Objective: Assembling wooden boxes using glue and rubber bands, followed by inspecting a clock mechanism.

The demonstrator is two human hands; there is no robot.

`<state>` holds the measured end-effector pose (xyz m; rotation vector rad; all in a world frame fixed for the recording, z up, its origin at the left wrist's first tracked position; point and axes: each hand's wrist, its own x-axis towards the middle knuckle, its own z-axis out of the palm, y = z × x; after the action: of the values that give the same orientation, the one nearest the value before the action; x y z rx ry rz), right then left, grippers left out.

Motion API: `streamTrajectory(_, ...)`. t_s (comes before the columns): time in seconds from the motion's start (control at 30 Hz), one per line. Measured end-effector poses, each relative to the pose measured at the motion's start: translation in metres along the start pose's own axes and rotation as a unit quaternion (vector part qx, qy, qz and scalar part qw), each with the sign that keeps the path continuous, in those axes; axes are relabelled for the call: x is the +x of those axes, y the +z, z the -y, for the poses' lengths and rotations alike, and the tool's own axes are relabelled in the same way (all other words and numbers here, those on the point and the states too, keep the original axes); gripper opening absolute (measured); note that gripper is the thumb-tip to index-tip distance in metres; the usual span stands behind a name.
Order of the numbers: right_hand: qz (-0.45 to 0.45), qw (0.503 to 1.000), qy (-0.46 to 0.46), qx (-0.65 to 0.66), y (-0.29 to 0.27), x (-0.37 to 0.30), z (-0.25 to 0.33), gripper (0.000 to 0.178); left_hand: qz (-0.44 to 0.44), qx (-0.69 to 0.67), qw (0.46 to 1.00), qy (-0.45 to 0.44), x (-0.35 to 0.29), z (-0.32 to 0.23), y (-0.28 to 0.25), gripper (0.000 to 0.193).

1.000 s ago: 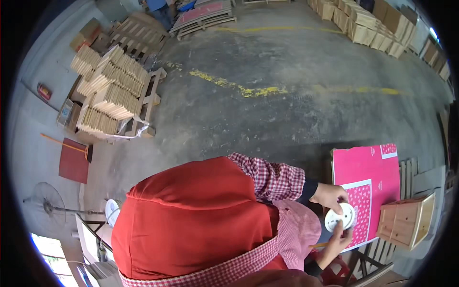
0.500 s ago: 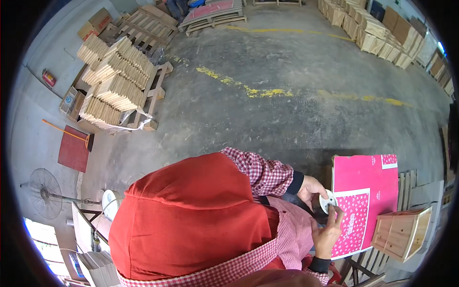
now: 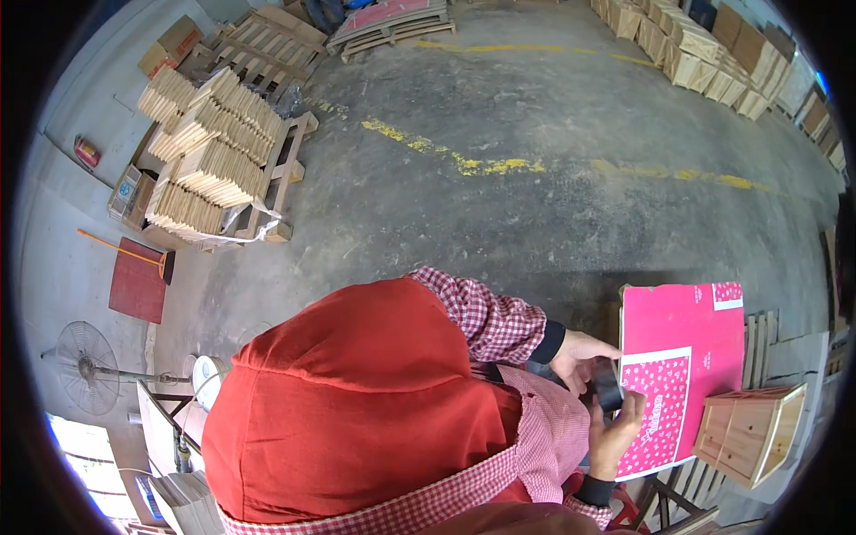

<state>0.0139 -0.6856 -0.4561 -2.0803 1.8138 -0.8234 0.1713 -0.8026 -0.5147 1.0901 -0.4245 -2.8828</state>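
Observation:
My left hand (image 3: 580,358) and my right hand (image 3: 615,432) meet beside the near edge of a bright pink carton panel (image 3: 682,325). Between them is a small dark, flat piece (image 3: 609,389) with a paler edge. My left fingers close on its upper side, while my right fingers and thumb grip its lower end. Its exact kind is not clear. No white round face shows on it at this moment. Both wrists have dark cuffs below red-checked sleeves. Part of the piece is hidden behind the fingers.
An open wooden box (image 3: 749,434) stands on the right by the pink panel. Stacked wooden boards (image 3: 214,147) rest on a pallet at the far left. A standing fan (image 3: 86,364) is at the left, and rows of wooden boxes (image 3: 691,58) line the far right.
A round white disc with dark holes showed between my hands earlier. Now a dark flat surface shows there instead, and my right fingers have curled in around it.

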Motion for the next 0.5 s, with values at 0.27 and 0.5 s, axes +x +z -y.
streamTrajectory(0.27,-0.156,0.896,0.263,0.321,-0.003,-0.001,0.014,0.022,0.205,0.027,0.96,0.19,-0.023,-0.008,0.017,0.064)
streamTrajectory(0.5,-0.253,0.849,0.263,0.382,0.001,-0.007,0.023,0.028,0.297,-0.003,0.928,0.226,-0.015,-0.007,0.033,0.06)
